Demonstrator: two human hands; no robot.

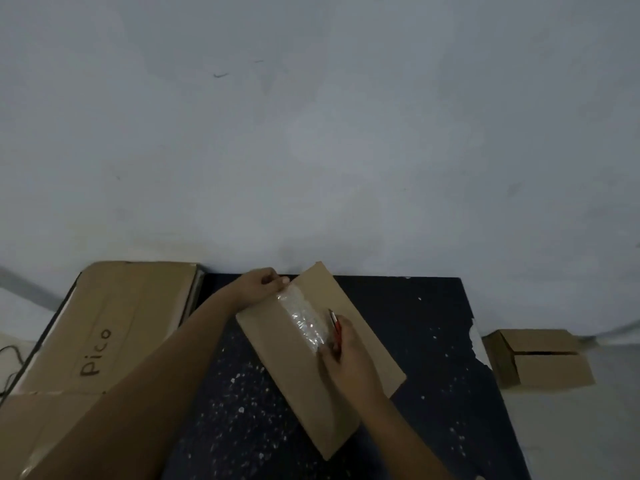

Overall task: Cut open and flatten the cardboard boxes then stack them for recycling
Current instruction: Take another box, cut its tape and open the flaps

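The flat brown cardboard box [308, 382] at 6 o'clock looks matt, with a glossy, crinkled clear tape strip [304, 322]. The dark, white-speckled tabletop [443, 375] appears matt. The pale wall [311, 133], 12 o'clock, is matt and scuffed.

Box [313, 368] lies flat on the table [433, 393], centre, tape strip [304, 322] along its top. Large carton [104, 327] stands left of the table; small carton [540, 362] on the floor to the right. Wall [311, 133] behind.

Dim room; scuffed pale wall [311, 133]; dark speckled table [433, 358], perhaps paint-flecked.
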